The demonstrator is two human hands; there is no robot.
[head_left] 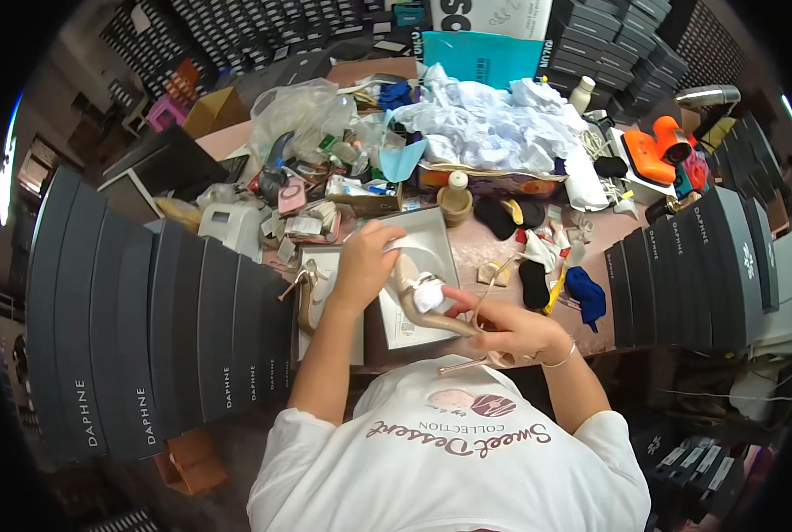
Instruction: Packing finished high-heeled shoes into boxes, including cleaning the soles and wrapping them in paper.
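My right hand (522, 328) grips a beige-gold high-heeled sandal (409, 301) near its heel end. The thin heel points toward my shirt, and a loose strap rises by my fingers. A wad of white paper (428, 295) sits under the front straps. My left hand (365, 262) is closed beside the toe, fingertips curled together; whatever they pinch is hard to make out. Beneath the sandal lies an open shoebox (431, 229) with a white inside. A matching sandal (306, 297) rests in the white box part (336, 344) to the left, partly behind my left forearm.
Stacked dark shoeboxes (121, 328) rise at the left, with another stack (680, 275) at the right. Crumpled white paper (485, 120) fills a carton at the back. A bottle (455, 199), black pads (496, 217) and a blue cloth (586, 297) lie on the pink table.
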